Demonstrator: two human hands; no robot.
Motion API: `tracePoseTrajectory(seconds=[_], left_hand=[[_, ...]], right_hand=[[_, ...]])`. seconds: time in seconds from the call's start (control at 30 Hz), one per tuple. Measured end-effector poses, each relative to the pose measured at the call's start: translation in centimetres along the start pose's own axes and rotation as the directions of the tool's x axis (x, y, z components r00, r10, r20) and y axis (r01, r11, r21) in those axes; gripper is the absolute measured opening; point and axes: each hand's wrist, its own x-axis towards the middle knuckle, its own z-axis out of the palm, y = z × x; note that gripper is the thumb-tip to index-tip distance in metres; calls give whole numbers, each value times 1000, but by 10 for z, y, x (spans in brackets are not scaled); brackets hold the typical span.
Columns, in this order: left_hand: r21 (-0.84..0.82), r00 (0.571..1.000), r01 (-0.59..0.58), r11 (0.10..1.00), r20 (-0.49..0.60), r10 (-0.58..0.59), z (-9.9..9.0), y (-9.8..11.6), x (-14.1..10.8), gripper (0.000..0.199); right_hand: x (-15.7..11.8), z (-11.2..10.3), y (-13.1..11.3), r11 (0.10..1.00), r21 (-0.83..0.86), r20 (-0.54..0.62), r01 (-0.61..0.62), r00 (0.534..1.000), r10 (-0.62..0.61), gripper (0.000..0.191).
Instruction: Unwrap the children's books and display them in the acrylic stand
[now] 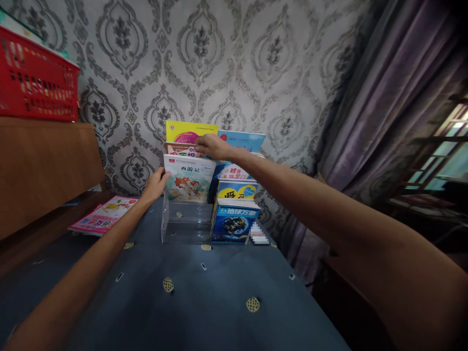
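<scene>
Both hands (213,146) at books (192,183) in a clear tiered rack (188,214)

Bare left forearm (102,256) and bare right arm (347,226), both narrow at the wrist, broader toward the elbow

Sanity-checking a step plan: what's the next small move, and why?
Probably square up the white book in the clear rack: the left hand is at its left edge, and the right hand is over the brown book just behind it.
</scene>
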Motion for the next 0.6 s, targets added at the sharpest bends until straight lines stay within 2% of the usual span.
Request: tracePoseTrajectory(seconds=[0.2,0.4,0.47,0.6], left_hand=[[154,999,40,987,-27,-36,3,9,-3,38],[141,999,45,989,-13,-44,6,9,-3,40],[133,999,41,990,-2,-41,6,8,-2,40],[174,998,58,983,3,-59,5,9,2,38]], right_hand=[[-2,15,5,998,6,33,63,997,-63,28],[-5,25,6,998,-33,54,59,997,-57,31],[-11,28,4,997,-59,14,45,999,-45,31],[-27,34,-3,994,-111,-136,11,990,-27,36]])
